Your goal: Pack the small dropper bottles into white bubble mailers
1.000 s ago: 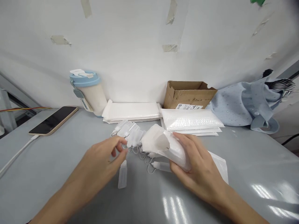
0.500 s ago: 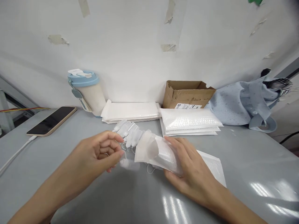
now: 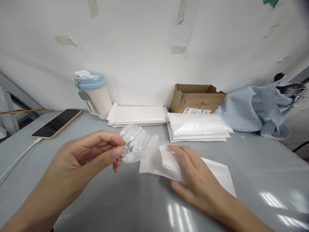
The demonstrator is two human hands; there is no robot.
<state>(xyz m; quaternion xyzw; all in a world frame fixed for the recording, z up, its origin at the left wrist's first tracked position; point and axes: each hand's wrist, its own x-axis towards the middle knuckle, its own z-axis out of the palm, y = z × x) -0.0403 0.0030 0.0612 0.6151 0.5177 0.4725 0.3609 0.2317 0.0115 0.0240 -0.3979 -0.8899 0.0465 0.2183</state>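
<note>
Above the table (image 3: 116, 206), left hand (image 3: 80, 161) pinches corded bottle (image 3: 132, 157); right hand (image 3: 195, 174) grips padded envelope (image 3: 171, 163); carton label (image 3: 196, 111) is illegible.

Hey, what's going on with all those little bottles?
Someone's right hand is holding a white envelope with its open end facing left. The left hand seems to pinch one bottle by its tip end, its other end at that opening; I can't tell if any of it is inside. More bottles lie just behind on the table.
</note>
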